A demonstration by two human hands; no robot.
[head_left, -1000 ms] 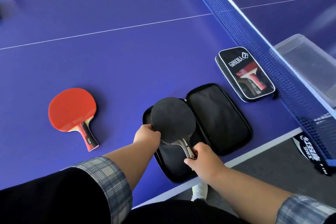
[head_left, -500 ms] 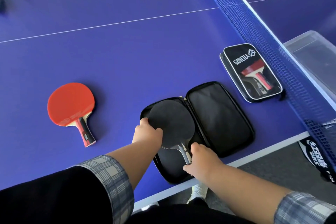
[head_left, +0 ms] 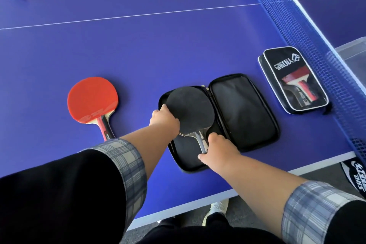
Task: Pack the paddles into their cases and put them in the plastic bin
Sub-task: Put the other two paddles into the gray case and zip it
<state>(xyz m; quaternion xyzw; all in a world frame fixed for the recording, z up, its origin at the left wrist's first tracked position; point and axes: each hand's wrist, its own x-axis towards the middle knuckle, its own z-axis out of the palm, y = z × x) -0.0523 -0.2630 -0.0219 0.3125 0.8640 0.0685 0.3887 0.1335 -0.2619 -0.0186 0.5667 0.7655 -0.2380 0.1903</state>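
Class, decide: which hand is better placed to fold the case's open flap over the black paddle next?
Probably the right hand: it lies beside the flap; the left hand is across the paddle.

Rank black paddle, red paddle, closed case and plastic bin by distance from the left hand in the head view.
1. black paddle, held by the left hand.
2. red paddle, to the left.
3. closed case, right of the open case.
4. plastic bin, far right, behind the net.

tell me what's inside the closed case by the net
Through the clear window of the closed case a paddle shows: red rubber edge and striped handle. The black printed panel covers the rest of the blade.
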